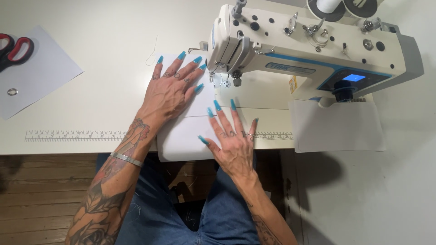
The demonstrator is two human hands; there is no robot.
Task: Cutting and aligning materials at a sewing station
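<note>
Left hand (170, 90) lies flat, palm down, fingers spread, pressing on the far part of a piece of white fabric (184, 131); nothing is pinched or gripped, the hand only bears down. Its fingertips reach toward the needle and presser foot (221, 78) of the sewing machine (313, 54), stopping just beside them on the left. Right hand (232, 143) is likewise flat and open, fingers fanned, resting on the near right part of the same fabric, close to the table edge. Fabric lies on the white table (91, 45) with its long axis running near to far: the far end sits under the left hand at the needle, the near end droops over the table edge toward the lap. A fold or seam line crosses the fabric between the two hands. The needle lies far and slightly right of both hands; the left hand is the nearer one to it, the right hand well back. A printed ruler strip (72, 135) runs along the near edge of the table, partly covered by fabric. At far left, red-handled scissors (16, 50) rest on a sheet of paper (41, 77), with a small metal ring (12, 91) beside them. Another white piece (338, 126) lies on the right, under the machine body.
</note>
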